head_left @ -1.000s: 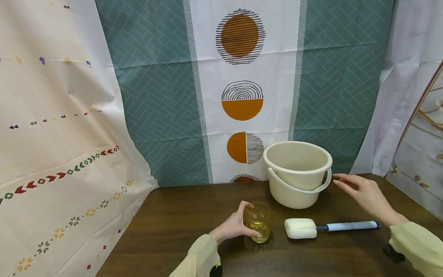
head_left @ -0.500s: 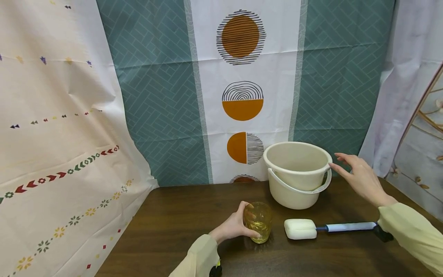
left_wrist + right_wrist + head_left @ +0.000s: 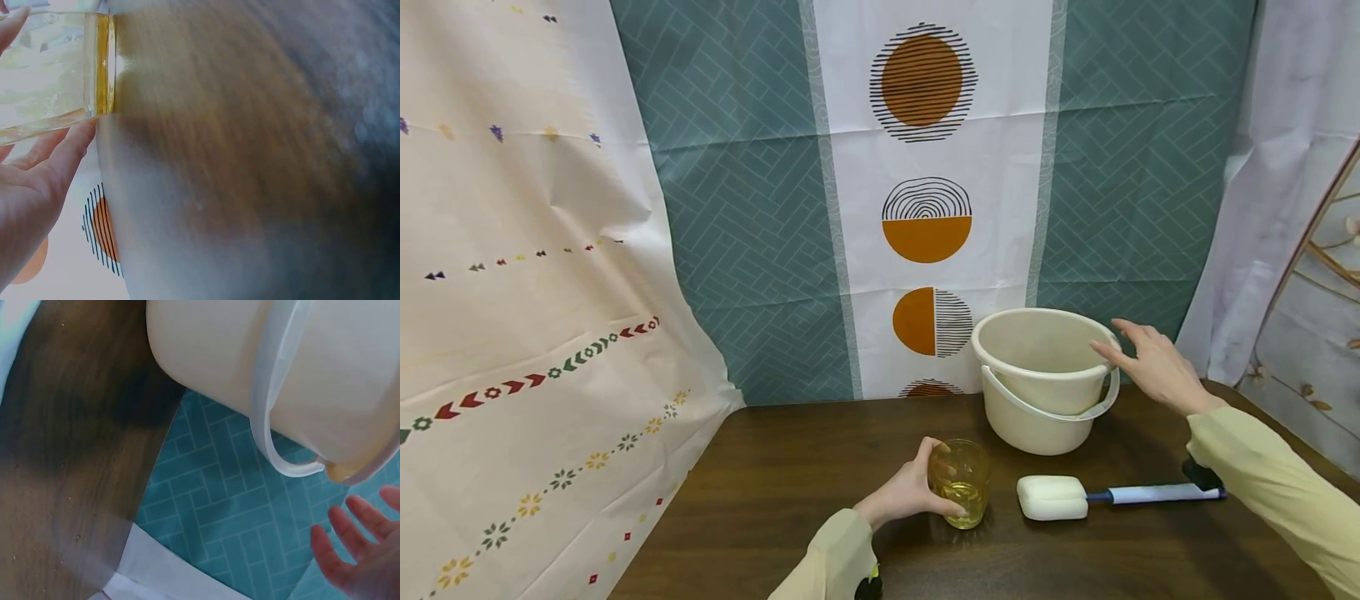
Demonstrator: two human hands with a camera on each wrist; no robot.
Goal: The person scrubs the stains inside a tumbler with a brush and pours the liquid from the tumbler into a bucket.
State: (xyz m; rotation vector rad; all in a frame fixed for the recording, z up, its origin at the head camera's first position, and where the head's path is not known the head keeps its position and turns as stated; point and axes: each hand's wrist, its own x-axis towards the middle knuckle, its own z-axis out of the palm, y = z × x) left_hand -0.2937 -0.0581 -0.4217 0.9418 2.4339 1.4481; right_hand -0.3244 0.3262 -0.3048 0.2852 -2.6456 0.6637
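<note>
My left hand (image 3: 906,487) grips a yellow-tinted drinking glass (image 3: 964,500) around its side, thumb in front and fingers behind. The glass stands upright on the table, and its base shows in the left wrist view (image 3: 103,65). Over the right rim of a cream bucket (image 3: 1037,425) reaches my right hand (image 3: 1165,375), thumb and fingers spread. In the right wrist view the fingertips (image 3: 322,540) lie close to the bucket's rim; whether any part touches it I cannot tell. The bucket's handle (image 3: 272,419) hangs down along its side.
On the brown table (image 3: 805,467) lies a white sponge brush (image 3: 1052,498) with a blue-and-white handle (image 3: 1157,493), in front of the bucket. A patterned teal and white cloth (image 3: 745,250) hangs behind, and a cream cloth (image 3: 550,350) hangs at the left.
My right hand has moved up and leftward from beside the bucket to its rim, with the fingers spreading. The left hand and the glass have stayed in place.
</note>
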